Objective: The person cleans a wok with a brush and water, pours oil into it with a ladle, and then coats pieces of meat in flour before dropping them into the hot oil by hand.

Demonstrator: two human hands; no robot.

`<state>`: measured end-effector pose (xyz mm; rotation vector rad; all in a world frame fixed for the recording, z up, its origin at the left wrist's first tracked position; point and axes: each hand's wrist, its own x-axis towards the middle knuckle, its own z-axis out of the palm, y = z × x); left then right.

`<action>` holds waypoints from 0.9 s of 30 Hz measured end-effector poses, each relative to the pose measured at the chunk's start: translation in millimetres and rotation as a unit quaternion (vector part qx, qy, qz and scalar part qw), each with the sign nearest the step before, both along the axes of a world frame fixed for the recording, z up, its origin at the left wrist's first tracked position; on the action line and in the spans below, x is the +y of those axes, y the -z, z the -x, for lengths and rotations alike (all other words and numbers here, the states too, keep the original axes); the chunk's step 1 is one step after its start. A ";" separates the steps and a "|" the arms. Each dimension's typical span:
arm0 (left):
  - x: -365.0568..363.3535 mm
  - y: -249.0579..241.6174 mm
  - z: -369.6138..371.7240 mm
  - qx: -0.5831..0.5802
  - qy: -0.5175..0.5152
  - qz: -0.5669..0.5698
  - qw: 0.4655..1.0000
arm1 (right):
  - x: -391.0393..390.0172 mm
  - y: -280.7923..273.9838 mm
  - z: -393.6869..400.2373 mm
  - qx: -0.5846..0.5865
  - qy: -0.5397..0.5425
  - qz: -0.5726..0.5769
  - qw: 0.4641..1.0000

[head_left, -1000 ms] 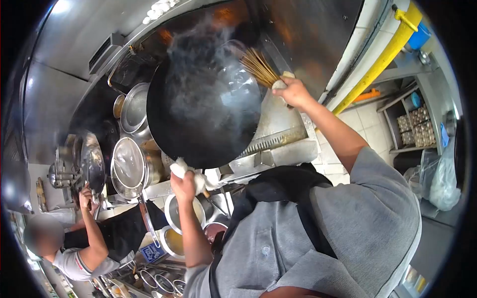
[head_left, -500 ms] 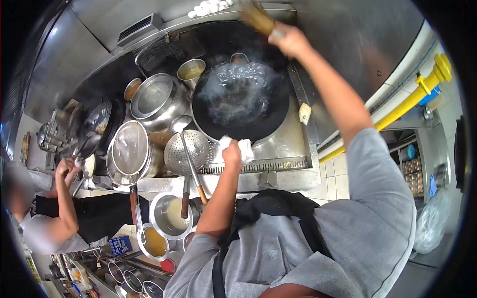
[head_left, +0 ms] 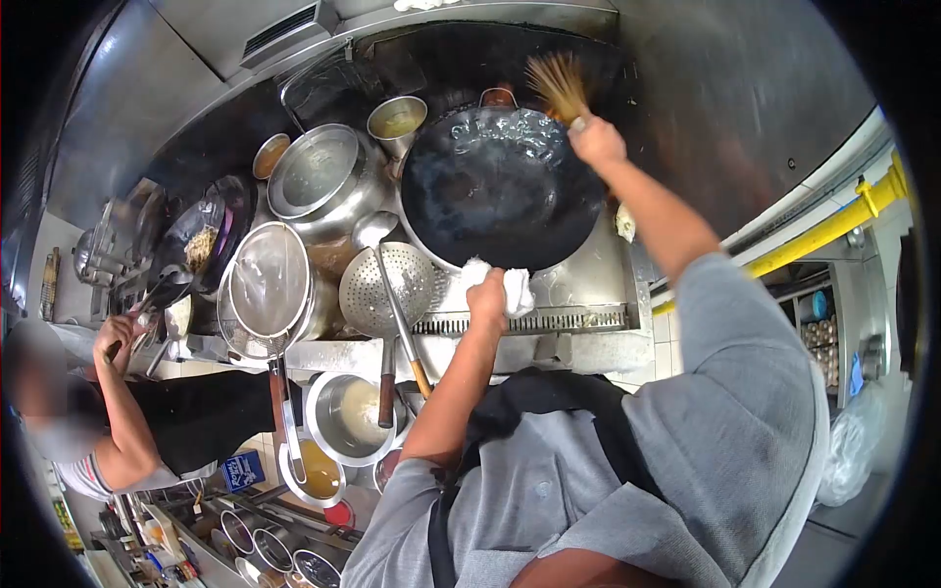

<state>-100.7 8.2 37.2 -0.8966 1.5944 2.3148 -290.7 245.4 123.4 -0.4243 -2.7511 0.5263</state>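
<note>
A large black wok [head_left: 490, 211] sits on the range in front of me, its inside dark and shiny, with a small loop handle at the far rim. My left hand [head_left: 487, 299] is closed on a bunched white cloth [head_left: 518, 292] at the wok's near rim. In my right hand [head_left: 597, 143] is a bamboo wok brush [head_left: 557, 86], its splayed bristles pointing up and left above the wok's far right rim. Left of my left hand lie a perforated skimmer [head_left: 387, 291] and a long-handled ladle [head_left: 375, 231].
A mesh strainer [head_left: 267, 279] and a steel pot [head_left: 328, 181] stand to the left. Pots of liquid [head_left: 355, 419] are beside my left arm. At the far left a co-worker [head_left: 127, 431] works over a second wok [head_left: 201, 235]. A yellow pipe [head_left: 833, 231] runs along the right.
My right hand has brought the brush down from the back ledge toward the wok's far right rim. Less steam shows over the wok. The whole view has shifted slightly.
</note>
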 end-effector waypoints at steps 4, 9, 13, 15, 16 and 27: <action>1.5 15.6 0.6 -0.022 0.017 -0.022 0.999 | -90.0 59.8 -69.0 -0.242 -0.262 0.109 0.928; -3.4 10.6 0.3 -0.024 0.044 -0.037 0.998 | -15.0 37.6 -44.9 -0.288 -0.438 -0.066 0.849; 2.3 -9.9 -1.4 -0.027 0.040 -0.016 0.999 | -1.4 20.9 0.0 0.007 -0.016 0.028 0.999; -3.0 11.6 1.3 -0.017 0.056 -0.090 0.994 | -37.3 47.1 -5.0 -0.054 0.002 0.121 0.991; -6.1 22.4 5.2 -0.005 0.077 -0.167 0.983 | -54.6 99.3 5.0 -0.168 -0.054 0.056 0.983; 16.8 -60.6 -67.9 -0.032 0.182 0.236 0.954 | 77.3 -81.1 -24.6 0.010 0.006 -0.036 0.999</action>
